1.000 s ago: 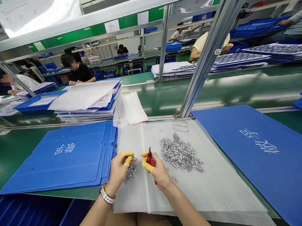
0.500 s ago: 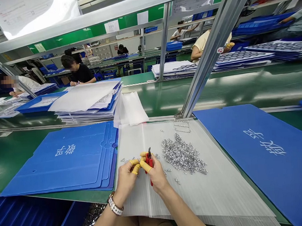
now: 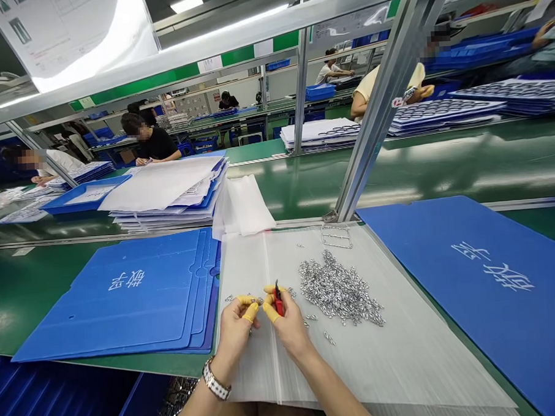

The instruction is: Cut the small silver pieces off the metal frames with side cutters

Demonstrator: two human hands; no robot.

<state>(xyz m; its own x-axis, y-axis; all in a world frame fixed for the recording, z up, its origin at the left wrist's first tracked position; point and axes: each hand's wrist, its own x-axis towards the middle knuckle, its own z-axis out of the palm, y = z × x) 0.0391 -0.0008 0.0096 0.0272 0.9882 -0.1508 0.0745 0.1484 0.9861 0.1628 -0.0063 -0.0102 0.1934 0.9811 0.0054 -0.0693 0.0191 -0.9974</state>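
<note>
Yellow finger cots cover some fingertips of both hands. My left hand (image 3: 236, 323) pinches a small shiny metal piece (image 3: 258, 301) between thumb and forefinger. Close beside it, my right hand (image 3: 287, 323) is closed around red-handled nippers (image 3: 278, 301), their dark jaws pointing up and away from me. Its thumb tip is close to the small piece; whether it touches cannot be made out. A heap of small silvery metal pieces (image 3: 339, 289) lies right of my hands on white sheeting (image 3: 358, 364). A few loose pieces (image 3: 329, 337) lie around the heap, and others are partly hidden behind my fingers.
Blue plastic sheets (image 3: 120, 301) lie at the left, another blue sheet (image 3: 482, 266) at the right. A thin metal frame (image 3: 336, 236) lies behind the heap. A slanting metal post (image 3: 370, 118) rises at the bench's back. Stacked white sheets (image 3: 166, 182) stand beyond; several people work farther off.
My hands have drawn slightly apart, and the nippers have turned so less of their red handles shows. The camera view has shifted a little.
</note>
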